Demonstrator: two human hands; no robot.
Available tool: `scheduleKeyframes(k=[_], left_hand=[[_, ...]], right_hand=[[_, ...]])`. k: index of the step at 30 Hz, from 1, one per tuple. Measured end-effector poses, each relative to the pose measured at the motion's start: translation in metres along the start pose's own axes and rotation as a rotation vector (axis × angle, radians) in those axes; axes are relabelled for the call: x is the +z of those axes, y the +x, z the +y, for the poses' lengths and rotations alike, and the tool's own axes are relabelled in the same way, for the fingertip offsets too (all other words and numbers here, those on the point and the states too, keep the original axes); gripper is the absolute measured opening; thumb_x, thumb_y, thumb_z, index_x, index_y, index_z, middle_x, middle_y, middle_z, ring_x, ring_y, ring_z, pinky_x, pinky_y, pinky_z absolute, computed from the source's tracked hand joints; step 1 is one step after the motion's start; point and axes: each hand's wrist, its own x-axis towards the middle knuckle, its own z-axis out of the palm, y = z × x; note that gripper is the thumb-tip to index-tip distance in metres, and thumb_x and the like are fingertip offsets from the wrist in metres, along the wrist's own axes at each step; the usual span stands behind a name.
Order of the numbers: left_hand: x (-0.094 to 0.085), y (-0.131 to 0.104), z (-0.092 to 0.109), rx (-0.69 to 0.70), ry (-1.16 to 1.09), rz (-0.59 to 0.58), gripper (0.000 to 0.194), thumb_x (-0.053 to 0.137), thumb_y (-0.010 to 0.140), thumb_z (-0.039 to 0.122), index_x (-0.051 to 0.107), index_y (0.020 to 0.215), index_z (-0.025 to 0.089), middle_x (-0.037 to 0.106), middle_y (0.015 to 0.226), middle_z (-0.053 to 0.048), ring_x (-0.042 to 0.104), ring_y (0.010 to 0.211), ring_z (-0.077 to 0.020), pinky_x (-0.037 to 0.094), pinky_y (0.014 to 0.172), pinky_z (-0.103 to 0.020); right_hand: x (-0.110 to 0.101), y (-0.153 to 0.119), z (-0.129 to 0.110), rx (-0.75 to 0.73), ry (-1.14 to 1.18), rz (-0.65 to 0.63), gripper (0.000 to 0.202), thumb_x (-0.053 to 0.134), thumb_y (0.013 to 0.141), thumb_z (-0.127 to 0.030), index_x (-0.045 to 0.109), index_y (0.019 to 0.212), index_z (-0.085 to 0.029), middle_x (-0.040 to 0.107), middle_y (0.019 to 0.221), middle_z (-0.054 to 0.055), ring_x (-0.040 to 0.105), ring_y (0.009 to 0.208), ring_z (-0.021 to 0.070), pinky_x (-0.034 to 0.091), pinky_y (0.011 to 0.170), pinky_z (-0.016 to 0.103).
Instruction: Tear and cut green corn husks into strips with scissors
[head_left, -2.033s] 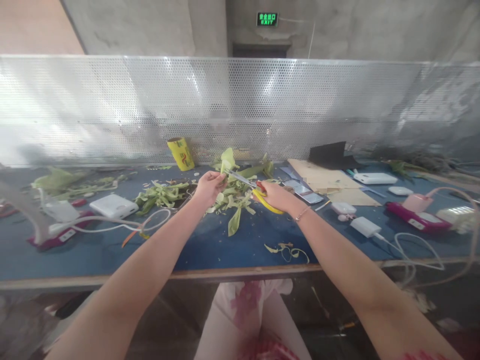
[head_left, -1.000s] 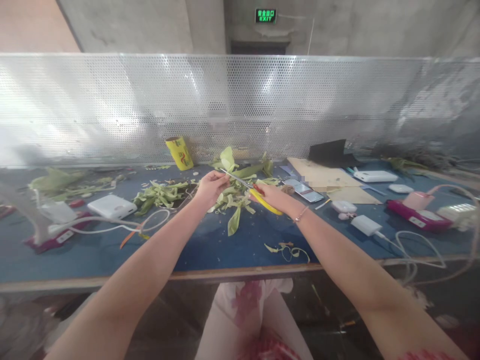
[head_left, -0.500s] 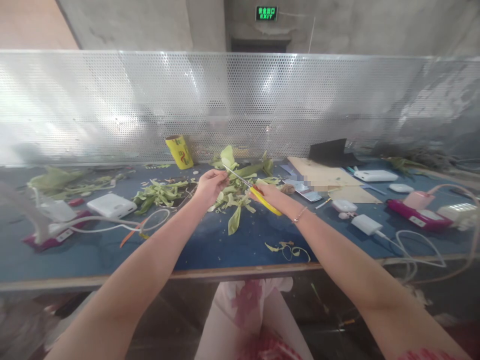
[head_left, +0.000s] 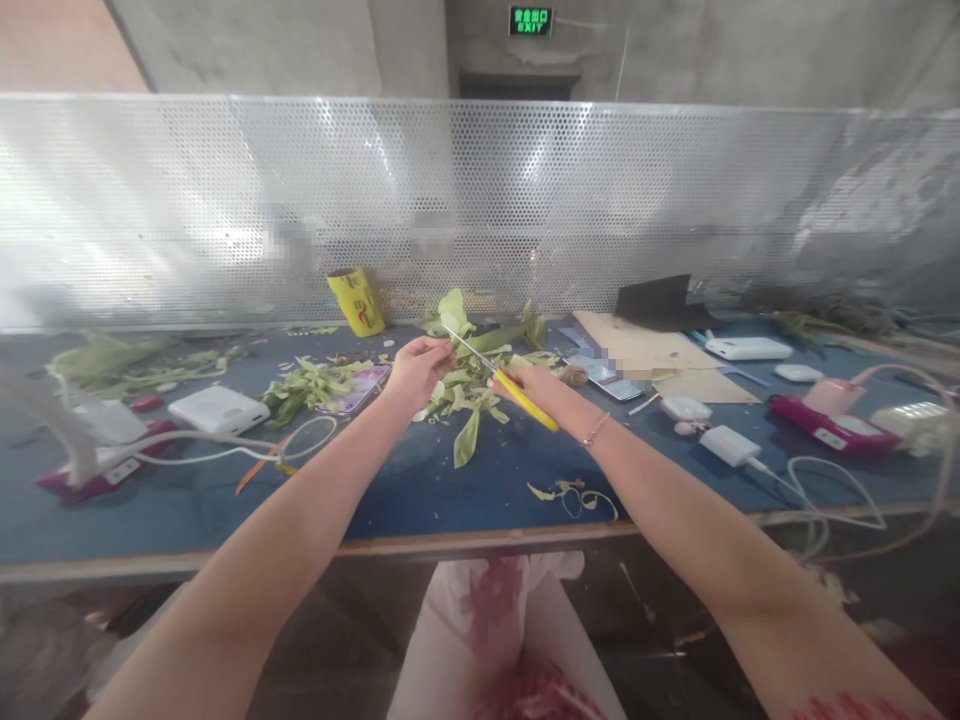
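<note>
My left hand (head_left: 422, 368) is closed in a pinch on a pale green leaf (head_left: 453, 308), which stands up above its fingertips. My right hand (head_left: 534, 388) grips scissors with yellow handles (head_left: 529, 402); their metal blades point up and left to the leaf. Whether the blades touch the leaf is too small to tell. Beneath and between the hands lies a pile of green leaves and trimmings (head_left: 466, 436). More cut leaf strips (head_left: 311, 385) lie left of my left hand, partly over a phone (head_left: 361, 388) with its screen lit.
A yellow roll (head_left: 357, 302) stands at the back by a perforated metal screen (head_left: 225, 210). White power bank (head_left: 219, 409), cables and a purple power strip (head_left: 105, 470) are at left. Cardboard (head_left: 637, 345), chargers (head_left: 729, 445) and another purple strip (head_left: 832, 428) lie at right.
The phone screen left of my left hand has lit up; it was dark before. The view has shifted slightly. Both hands keep nearly the same pose.
</note>
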Motion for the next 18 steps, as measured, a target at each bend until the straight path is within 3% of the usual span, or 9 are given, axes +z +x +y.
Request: scheduleKeyframes(k=[11, 18], left_hand=[[-0.004, 0.000, -0.003, -0.013, 0.036, -0.017, 0.030, 0.083, 0.044, 0.019, 0.057, 0.057, 0.013, 0.061, 0.055, 0.001, 0.058, 0.054, -0.0075, 0.051, 0.061, -0.022], [-0.009, 0.003, -0.007, -0.059, 0.080, -0.034, 0.030, 0.081, 0.050, 0.014, 0.054, 0.063, 0.013, 0.061, 0.057, 0.001, 0.060, 0.056, -0.0083, 0.052, 0.064, -0.025]], right_hand=[[-0.004, 0.000, -0.002, 0.041, -0.153, 0.019, 0.062, 0.033, 0.082, -0.068, 0.064, 0.066, -0.017, 0.062, 0.061, 0.010, 0.062, 0.062, 0.0205, 0.035, 0.055, 0.026], [-0.004, 0.003, 0.025, 0.220, -0.237, 0.038, 0.061, 0.043, 0.076, -0.070, 0.068, 0.079, -0.015, 0.068, 0.077, 0.018, 0.065, 0.076, 0.0275, 0.042, 0.061, 0.030]])
